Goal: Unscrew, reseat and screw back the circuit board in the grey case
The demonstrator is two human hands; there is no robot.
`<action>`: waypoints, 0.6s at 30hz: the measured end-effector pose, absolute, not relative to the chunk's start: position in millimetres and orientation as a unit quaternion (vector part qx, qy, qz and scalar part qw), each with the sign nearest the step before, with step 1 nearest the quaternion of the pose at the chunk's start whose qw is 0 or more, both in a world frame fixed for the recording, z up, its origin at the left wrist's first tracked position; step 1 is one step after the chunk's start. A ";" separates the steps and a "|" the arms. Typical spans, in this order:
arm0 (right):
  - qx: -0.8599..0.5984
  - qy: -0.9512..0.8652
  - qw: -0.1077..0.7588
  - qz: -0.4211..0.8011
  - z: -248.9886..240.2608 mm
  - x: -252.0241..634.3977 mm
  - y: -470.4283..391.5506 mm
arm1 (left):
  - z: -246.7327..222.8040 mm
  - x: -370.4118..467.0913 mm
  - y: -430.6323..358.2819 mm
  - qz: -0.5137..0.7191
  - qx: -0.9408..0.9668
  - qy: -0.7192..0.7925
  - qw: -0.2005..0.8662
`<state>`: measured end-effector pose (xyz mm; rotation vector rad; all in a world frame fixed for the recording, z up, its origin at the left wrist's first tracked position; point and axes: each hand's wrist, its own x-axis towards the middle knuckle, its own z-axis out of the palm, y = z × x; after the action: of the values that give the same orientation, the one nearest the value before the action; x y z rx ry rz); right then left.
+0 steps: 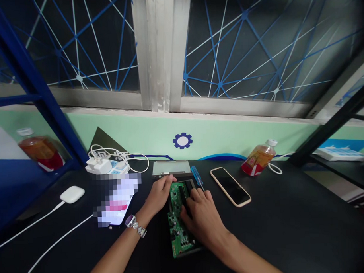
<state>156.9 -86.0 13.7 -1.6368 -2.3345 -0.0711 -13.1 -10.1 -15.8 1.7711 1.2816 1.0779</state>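
Note:
A green circuit board point(176, 222) lies in a dark frame on the black table, its long side running away from me. My left hand point(160, 193) is at the board's far left corner, fingers closed together, with the fingertips by its top edge. Over the right half of the board is my right hand point(201, 211), its fingers bent down onto the dark parts; whatever the fingertips hold is hidden. Just beyond the board lies a flat grey panel point(171, 168). A screwdriver with a blue handle point(196, 176) rests near the right fingertips.
To the right lie a phone in a beige case point(230, 186) and a bottle point(258, 157). A lit phone point(120, 202), a white charger case point(72, 194) and a power strip with cables point(119, 167) are at the left. Window and wall stand behind the black table point(280, 228).

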 end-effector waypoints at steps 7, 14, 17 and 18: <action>-0.547 -0.825 0.133 -0.044 16.0 147.3 -85.3 | -16.1 -10.6 -12.6 0.421 0.670 0.498 0.356; -0.546 -0.825 0.142 -0.038 20.3 136.7 -87.2 | -23.3 -12.8 -4.5 0.457 0.612 0.483 0.428; -0.544 -0.825 0.146 -0.040 19.6 135.1 -87.8 | -21.4 -12.5 -3.7 0.469 0.600 0.473 0.444; -0.544 -0.825 0.147 -0.040 19.5 134.5 -88.0 | -20.7 -12.2 -3.9 0.471 0.598 0.471 0.446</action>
<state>134.5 -88.0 19.5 -1.5648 -2.3755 -0.1152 -12.2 -3.9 -20.7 1.4810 1.1675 1.1677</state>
